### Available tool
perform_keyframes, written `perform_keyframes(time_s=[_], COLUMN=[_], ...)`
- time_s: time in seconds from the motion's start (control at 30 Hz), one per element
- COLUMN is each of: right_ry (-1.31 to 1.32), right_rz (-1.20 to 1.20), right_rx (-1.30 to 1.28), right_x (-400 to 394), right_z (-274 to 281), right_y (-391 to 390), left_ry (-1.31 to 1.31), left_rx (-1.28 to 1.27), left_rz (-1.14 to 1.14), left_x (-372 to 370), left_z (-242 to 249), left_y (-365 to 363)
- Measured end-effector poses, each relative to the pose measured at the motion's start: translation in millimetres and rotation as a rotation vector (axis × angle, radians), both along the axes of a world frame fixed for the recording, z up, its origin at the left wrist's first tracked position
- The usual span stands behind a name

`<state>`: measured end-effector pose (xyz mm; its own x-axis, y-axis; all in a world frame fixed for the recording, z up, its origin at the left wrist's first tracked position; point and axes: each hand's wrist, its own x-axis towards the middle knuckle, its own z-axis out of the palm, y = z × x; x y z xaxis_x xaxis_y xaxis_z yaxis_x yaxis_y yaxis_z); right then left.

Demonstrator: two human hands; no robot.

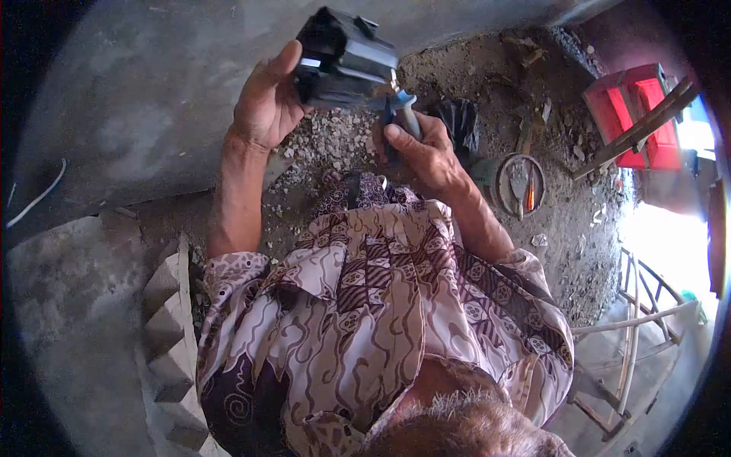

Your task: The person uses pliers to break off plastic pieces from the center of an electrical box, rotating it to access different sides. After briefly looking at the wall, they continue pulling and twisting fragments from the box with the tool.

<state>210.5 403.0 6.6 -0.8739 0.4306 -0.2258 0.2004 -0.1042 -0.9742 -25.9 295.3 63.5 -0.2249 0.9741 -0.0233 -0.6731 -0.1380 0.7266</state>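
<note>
My left hand (266, 107) is closed around a black box-shaped plastic part (358, 61), gripping it by its left side and holding it up in front of me. Its far edges are slightly blurred. In my right hand (432, 156) is a pair of pliers (409, 116) with blue-grey handles, the fingers wrapped round them. The metal jaws point up at the lower right corner of the black part, overlapping its edge in this view. Both hands are raised above the gravelly ground, with the black part up against the view of the grey wall.
Loose gravel (335, 141) lies below my hands. A round container (499, 186) holding an orange-handled tool (531, 190) stands right of my forearm, near a black plastic bag (459, 122). Farther right are a red plastic object (636, 114), a wooden stick (640, 129) and a metal frame (628, 343).
</note>
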Motion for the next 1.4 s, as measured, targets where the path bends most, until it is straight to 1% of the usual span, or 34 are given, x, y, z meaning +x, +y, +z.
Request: perform_keyframes(time_s=[0.07,0.1,0.13,0.17,0.2,0.27,0.37,0.4,0.47,0.67,0.83,0.9,0.93,0.97,1.0,1.07,1.1,1.17,1.2,1.27,1.3,1.33,1.4], right_ry=[0.008,0.090,0.171,0.031,0.027,0.107,0.167,0.165,0.143,0.131,0.163,0.181,0.108,0.037,0.038,0.055,0.054,0.015,0.017,0.016,0.006,0.002,0.051], right_rz=[-0.015,0.005,0.022,0.088,0.083,0.042,0.044,0.043,0.023,0.026,0.024,0.029,0.012,-0.005,-0.003,-0.064,-0.062,-0.125,-0.123,-0.099,-0.071,-0.075,0.012], right_rx=[0.024,0.205,0.385,0.444,0.444,0.568,0.645,0.646,0.742,0.805,0.804,0.806,0.669,0.532,0.532,0.383,0.381,-0.040,-0.038,0.241,0.302,0.299,0.566], right_x=[-2,-4,-6,-5,-7,-9,-10,-11,-12,-13,-11,-11,-9,-8,-7,-8,-7,-2,-2,-2,-3,-3,-4], right_z=[7,14,23,27,32,36,37,37,35,22,12,11,14,18,25,38,36,30,30,29,27,26,23], right_y=[-1,-2,-1,3,5,6,10,10,8,12,11,9,5,1,-2,-7,-7,-3,-1,2,2,3,5], left_ry=[0.193,0.281,0.280,0.307,0.333,0.336,0.364,0.387,0.396,0.403,0.407,0.382,0.380,0.211,0.041,0.080,0.114,0.103,0.093,0.133,0.169,0.166,0.174], left_rx=[0.018,-0.020,-0.018,-0.017,-0.015,-0.045,-0.099,-0.120,-0.125,-0.136,-0.129,-0.105,-0.107,-0.127,-0.145,-0.108,-0.072,-0.066,-0.061,-0.035,-0.012,-0.014,0.015], left_rz=[0.038,-0.002,-0.005,-0.003,-0.003,0.009,0.013,-0.001,0.003,0.004,0.011,-0.032,-0.032,-0.021,-0.006,-0.045,-0.086,-0.052,-0.018,-0.026,-0.036,-0.040,-0.046], left_x=[2,-5,-3,-1,0,0,1,1,2,3,2,-1,3,9,13,8,7,8,8,3,2,2,3], left_z=[-4,-12,-10,-6,-3,-6,-5,-3,-3,-7,-8,-11,-11,-10,-8,-16,-19,-16,-14,-16,-18,-19,-23], left_y=[-1,0,1,2,4,6,6,7,6,8,7,6,6,7,7,7,6,6,7,4,4,4,7])
